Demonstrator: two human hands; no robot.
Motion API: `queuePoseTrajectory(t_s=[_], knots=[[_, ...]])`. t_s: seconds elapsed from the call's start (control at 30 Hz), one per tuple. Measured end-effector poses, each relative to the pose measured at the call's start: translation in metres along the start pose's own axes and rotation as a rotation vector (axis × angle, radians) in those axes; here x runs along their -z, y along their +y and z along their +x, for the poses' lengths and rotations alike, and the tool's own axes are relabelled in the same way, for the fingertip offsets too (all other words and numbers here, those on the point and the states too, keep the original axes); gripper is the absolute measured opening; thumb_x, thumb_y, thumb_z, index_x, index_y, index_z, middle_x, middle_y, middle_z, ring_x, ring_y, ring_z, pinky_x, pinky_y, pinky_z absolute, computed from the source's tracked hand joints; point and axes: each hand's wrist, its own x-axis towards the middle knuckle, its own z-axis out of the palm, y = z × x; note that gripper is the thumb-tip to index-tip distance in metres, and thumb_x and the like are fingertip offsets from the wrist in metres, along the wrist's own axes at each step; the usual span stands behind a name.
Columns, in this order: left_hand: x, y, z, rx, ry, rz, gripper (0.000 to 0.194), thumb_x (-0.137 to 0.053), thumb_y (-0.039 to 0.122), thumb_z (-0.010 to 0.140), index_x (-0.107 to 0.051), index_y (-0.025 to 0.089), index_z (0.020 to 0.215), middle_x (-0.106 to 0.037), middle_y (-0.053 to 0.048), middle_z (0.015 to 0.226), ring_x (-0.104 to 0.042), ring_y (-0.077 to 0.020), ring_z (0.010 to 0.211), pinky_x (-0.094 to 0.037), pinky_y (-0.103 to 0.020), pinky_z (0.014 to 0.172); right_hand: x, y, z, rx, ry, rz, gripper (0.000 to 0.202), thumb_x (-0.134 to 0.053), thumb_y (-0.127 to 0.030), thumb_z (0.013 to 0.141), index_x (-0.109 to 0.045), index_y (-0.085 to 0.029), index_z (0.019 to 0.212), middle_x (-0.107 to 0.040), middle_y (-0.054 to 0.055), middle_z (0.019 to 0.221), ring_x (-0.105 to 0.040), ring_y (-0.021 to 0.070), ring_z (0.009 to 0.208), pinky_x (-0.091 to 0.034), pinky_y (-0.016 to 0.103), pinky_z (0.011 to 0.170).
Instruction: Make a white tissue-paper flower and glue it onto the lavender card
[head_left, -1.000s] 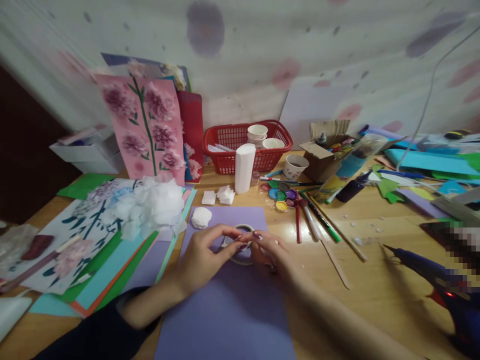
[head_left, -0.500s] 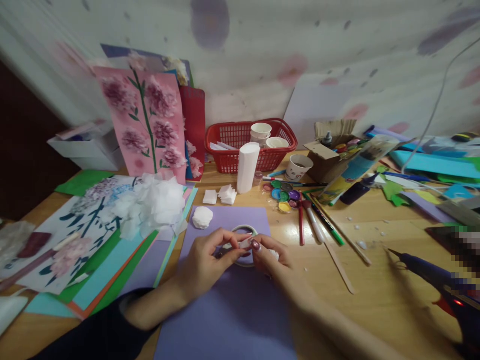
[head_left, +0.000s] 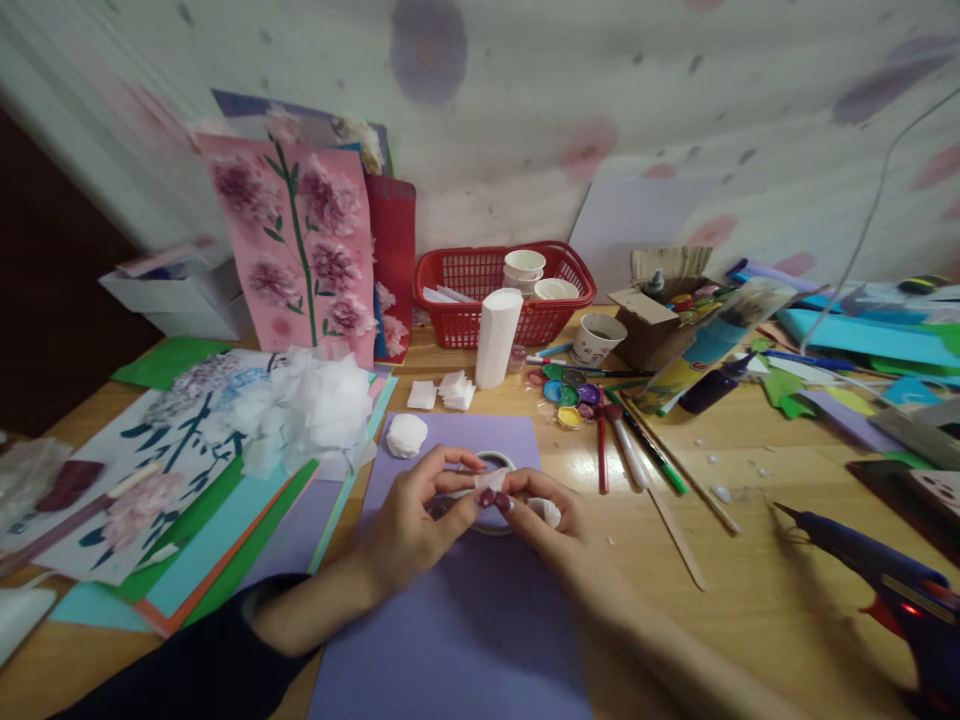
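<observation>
Between my fingertips is a small piece of thin white paper (head_left: pixel 491 482). My left hand (head_left: pixel 424 510) pinches its left side, and my right hand (head_left: pixel 551 520) pinches its right side, the two thumbs touching. A white lump (head_left: pixel 550 512) shows at the curled fingers of my right hand. Under both hands lies a white ring (head_left: pixel 501 530), partly hidden, on a purple sheet (head_left: pixel 450 640). A round white paper ball (head_left: pixel 407 436) rests on the sheet's upper left corner. Small white paper squares (head_left: pixel 454 390) are stacked just behind the sheet.
A glue gun (head_left: pixel 870 560) with a red light lies at the right. Brushes (head_left: pixel 630 445) and paint pots (head_left: pixel 570 395) are right of the sheet. Behind stand a white roll (head_left: pixel 498 340), a red basket (head_left: pixel 457 322) and a paper cup (head_left: pixel 598 342). White tissue pieces (head_left: pixel 330 400) are piled left.
My fingertips have drawn together, and the thin paper now stands up between them. More of the white lump shows at my right hand. The view has shifted slightly.
</observation>
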Motion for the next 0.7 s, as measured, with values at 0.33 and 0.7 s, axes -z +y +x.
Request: queuePoseTrajectory(t_s=[0.33,0.7], knots=[[0.007,0.0,0.013,-0.108,0.378,0.0,0.011,-0.054,0.027,0.088,-0.053,0.019,0.096,-0.07,-0.001,0.079,-0.069,-0.0152,0.071,-0.053,-0.027,0.071,0.003,0.01,0.003,-0.035,0.096,-0.07,0.026,-0.07,-0.043,0.074,-0.059,-0.019,0.075,-0.048,-0.004,0.061,-0.035,0.0098,0.055,-0.026,0.023,0.052],[0.0,-0.002,0.004,-0.506,0.129,0.409,0.016,-0.065,0.017,0.083,-0.073,0.018,0.097,-0.077,-0.005,0.097,-0.072,-0.018,0.094,-0.051,-0.034,0.099,0.007,0.017,0.004,-0.023,0.002,0.049,0.031,-0.064,-0.048,0.082,-0.066,-0.017,0.082,-0.041,-0.004,0.058,-0.03,0.0086,0.053,-0.022,0.023,0.051]])
